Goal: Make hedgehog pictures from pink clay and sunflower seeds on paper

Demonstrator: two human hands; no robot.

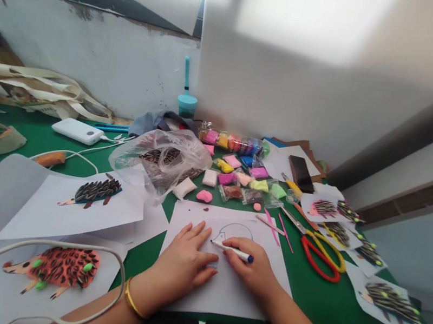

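The green table (325, 305) carries everything before me, and on it, straight in front of my body, lies a white rectangular paper sheet (235, 303). My left grip (182, 260) rests on the left part of this sheet, palm down, with its fingers apart. My right grip (251, 269) is over the right part, with thumb and fingers closed together on a slim white marker (241, 254) that has a dark blue end.

The marker lies nearly crosswise to me: its long axis goes from the blue end at the right, a little nearer to my body, to the dark tip at the left. So the right grip has the marker, but the tip points to the side of the left grip and is near its fingers. A blue drawn outline (237, 224), round at the top, is on the sheet beyond the marker, on the side away from me; its left end is just beside the tip. Whether the tip touches the paper, I cannot tell.

The smallest thing is a pale bluish piece (211, 265) between thumb and forefinger of the left grip; what it is, I cannot say.
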